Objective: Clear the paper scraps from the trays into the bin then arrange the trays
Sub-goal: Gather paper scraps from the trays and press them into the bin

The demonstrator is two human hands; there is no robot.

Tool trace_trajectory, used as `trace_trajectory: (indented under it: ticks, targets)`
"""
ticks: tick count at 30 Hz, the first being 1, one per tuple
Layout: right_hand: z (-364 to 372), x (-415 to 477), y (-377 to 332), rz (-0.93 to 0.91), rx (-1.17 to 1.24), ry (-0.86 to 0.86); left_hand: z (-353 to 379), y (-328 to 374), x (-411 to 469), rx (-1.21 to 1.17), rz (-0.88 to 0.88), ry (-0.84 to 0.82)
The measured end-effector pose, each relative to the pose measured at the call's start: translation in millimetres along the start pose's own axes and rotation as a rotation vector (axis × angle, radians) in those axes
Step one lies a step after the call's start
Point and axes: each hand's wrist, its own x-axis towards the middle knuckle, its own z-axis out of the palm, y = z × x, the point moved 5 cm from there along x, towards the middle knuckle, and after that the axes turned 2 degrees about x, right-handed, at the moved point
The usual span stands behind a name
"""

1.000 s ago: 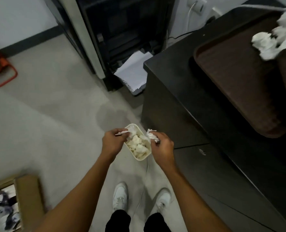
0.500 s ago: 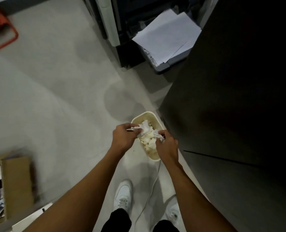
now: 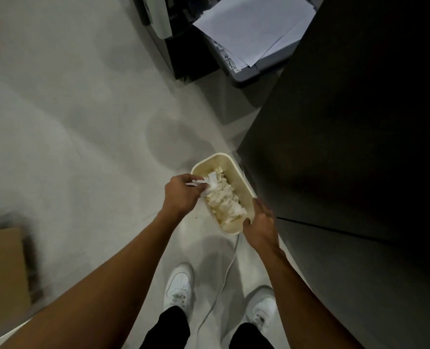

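Observation:
A cream bin (image 3: 244, 183) stands on the floor beside the dark cabinet, with a heap of crumpled paper scraps (image 3: 225, 201) inside it. My left hand (image 3: 182, 195) is at the bin's left rim and pinches a white paper scrap (image 3: 205, 183) over the heap. My right hand (image 3: 260, 221) is at the bin's near right corner; its fingers look relaxed and I see nothing in it. No tray is in view.
The dark cabinet (image 3: 354, 127) fills the right side. A printer with loose white sheets (image 3: 254, 28) stands ahead. A cardboard box (image 3: 3, 275) sits at the left. A white cable (image 3: 219, 290) runs on the floor between my shoes.
The view has tilted down and the trays have left the frame. My right hand has let go of its scrap and dropped back to the bin's near corner. My left hand still holds paper.

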Motion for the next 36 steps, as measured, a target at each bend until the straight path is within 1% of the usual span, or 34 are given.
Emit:
trace_trajectory:
  ticks: [3, 6, 8, 10, 11, 12, 18, 22, 25, 29, 32, 36]
  targets:
    - [5.8, 2.1, 5.3, -0.003, -0.046, -0.024, 15.7, -2.1, 5.9, 0.062, 0.027, -0.014]
    - [5.4, 4.9, 7.2, 0.004, -0.026, -0.02, 38.1, -0.2, 8.0, 0.211, 0.11, -0.053]
    - [4.1, 5.7, 8.3, 0.01, -0.018, -0.024, 58.1, -0.4, 10.3, 0.332, 0.166, -0.154]
    - [1.8, 5.8, 8.0, 0.002, -0.024, -0.035, 75.7, -3.9, 8.6, 0.521, 0.178, -0.328]
    - [0.7, 6.8, 8.0, -0.001, -0.027, -0.042, 80.0, -5.9, 7.9, 0.612, 0.181, -0.382]
    - [-1.2, 7.0, 7.8, 0.004, -0.031, -0.055, 80.7, -7.2, 7.2, 0.663, 0.186, -0.395]
    - [-24.2, -8.0, -5.9, 0.034, -0.004, -0.078, 53.0, 1.0, -10.5, 0.604, 0.177, -0.326]
    - [-57.0, -36.9, -30.9, 0.051, 0.038, -0.075, 27.4, 26.9, -37.7, 0.574, 0.161, -0.309]
    - [-84.5, -63.0, -55.7, 0.047, 0.061, -0.069, 7.7, 57.5, -69.3, 0.551, 0.179, -0.298]
    - [-112.4, -87.7, -74.8, 0.028, 0.162, -0.049, -20.2, 106.1, -119.4, 0.499, 0.224, -0.273]
    - [-170.7, -132.1, -122.3, 0.004, 0.268, 0.006, -42.6, 144.0, -156.0, 0.438, 0.26, -0.249]
    - [-229.7, -177.5, -158.7, 0.019, 0.365, 0.05, -75.9, 195.6, -201.8, 0.315, 0.327, -0.208]
